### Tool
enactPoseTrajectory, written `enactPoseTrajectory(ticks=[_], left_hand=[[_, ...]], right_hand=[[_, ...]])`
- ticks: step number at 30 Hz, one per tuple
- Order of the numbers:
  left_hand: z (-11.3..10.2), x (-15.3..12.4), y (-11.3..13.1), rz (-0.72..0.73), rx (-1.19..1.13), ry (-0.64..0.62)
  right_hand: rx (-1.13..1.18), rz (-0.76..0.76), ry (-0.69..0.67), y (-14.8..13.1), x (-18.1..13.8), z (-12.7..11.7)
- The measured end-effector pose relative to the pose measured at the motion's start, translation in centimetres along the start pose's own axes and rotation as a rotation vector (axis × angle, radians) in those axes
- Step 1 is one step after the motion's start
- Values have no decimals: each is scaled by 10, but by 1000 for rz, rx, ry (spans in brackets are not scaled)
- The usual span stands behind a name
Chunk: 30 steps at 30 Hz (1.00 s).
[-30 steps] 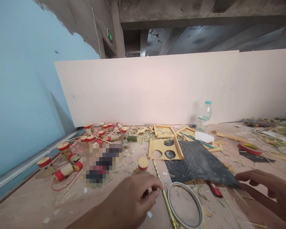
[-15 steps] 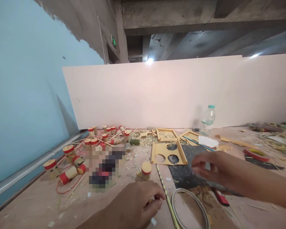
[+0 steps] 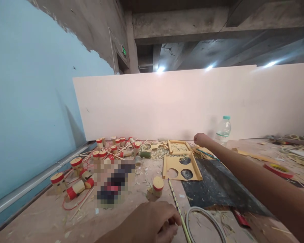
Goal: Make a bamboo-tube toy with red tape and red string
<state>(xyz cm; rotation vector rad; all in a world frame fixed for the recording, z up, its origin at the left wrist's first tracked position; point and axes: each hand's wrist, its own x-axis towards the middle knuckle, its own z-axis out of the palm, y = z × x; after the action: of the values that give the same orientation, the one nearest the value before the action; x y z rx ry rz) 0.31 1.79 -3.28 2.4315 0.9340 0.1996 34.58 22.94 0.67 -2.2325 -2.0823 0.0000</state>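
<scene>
My left hand (image 3: 158,221) rests low in the middle with its fingers curled; anything in them is hidden. Just beyond it stands a short wooden cylinder with a red band (image 3: 158,186). To its right lie a yellow-green stick with dark spiral marks (image 3: 176,202) and a pale ring (image 3: 205,211). My right hand (image 3: 202,139) is stretched far forward, left of a water bottle (image 3: 223,130), above some cut yellow card (image 3: 204,152). Its fingers are bent together, and what they hold, if anything, does not show. A yellow card frame with round holes (image 3: 181,168) lies between both hands.
Several red-banded cylinders (image 3: 77,163) with red cords and thin sticks crowd the left side. A black sheet (image 3: 210,182), a red tape roll (image 3: 278,169) and a red object (image 3: 240,217) lie to the right. A white partition (image 3: 154,104) closes off the back.
My right hand has moved forward and left, from above the black sheet to the back near the bottle. The forearm now covers the white paper's place. My left hand stays curled near the cylinder.
</scene>
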Motion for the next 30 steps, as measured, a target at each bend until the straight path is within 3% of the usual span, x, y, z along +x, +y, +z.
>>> enactPoseTrajectory(ticks=[5, 11, 22, 30], left_hand=[[4, 9, -15, 7, 33, -67], [5, 7, -8, 21, 29, -73], [7, 7, -8, 21, 33, -47], [8, 2, -6, 60, 43, -48]], right_hand=[[-102, -1, -47, -5, 31, 23], [-188, -42, -71, -1, 45, 40], [-222, -13, -83, 15, 57, 19], [-201, -24, -30, 8, 49, 36]])
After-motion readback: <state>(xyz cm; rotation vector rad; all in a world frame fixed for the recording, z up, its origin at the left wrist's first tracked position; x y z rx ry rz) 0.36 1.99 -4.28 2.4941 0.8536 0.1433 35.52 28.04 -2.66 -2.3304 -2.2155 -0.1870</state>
